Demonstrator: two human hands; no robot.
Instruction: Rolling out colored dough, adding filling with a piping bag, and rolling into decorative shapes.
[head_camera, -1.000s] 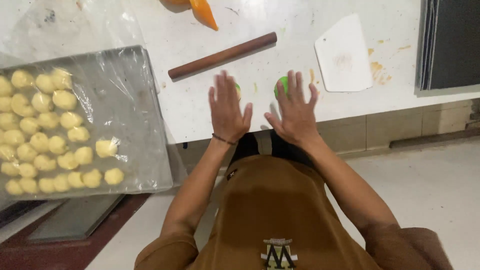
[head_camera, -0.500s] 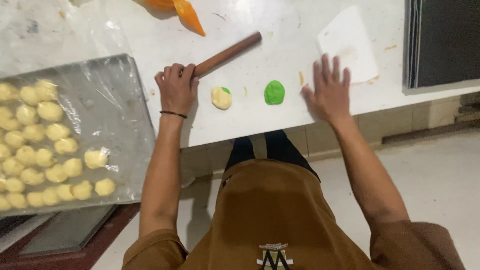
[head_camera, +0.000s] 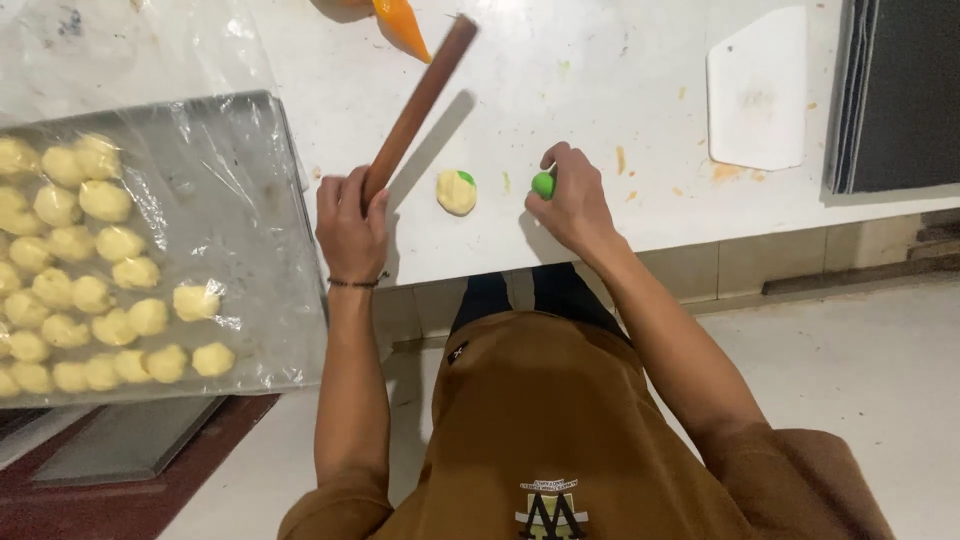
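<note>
My left hand (head_camera: 350, 225) grips the near end of a brown wooden rolling pin (head_camera: 420, 100), which is lifted and angled up toward the far side of the white table (head_camera: 600, 90). My right hand (head_camera: 572, 205) pinches a small green dough piece (head_camera: 543, 184) on the table. Between the two hands lies a pale yellow dough ball with a green spot (head_camera: 456, 191).
A metal tray (head_camera: 250, 200) lined with clear plastic holds several pale yellow dough balls (head_camera: 90, 290) at the left. A white scraper (head_camera: 755, 90) lies at the far right beside a dark tray stack (head_camera: 900, 95). An orange piping bag (head_camera: 400, 22) rests at the top.
My left hand took the rolling pin and raised it off the table. My right hand came back from beside the scraper and closed on the green dough piece.
</note>
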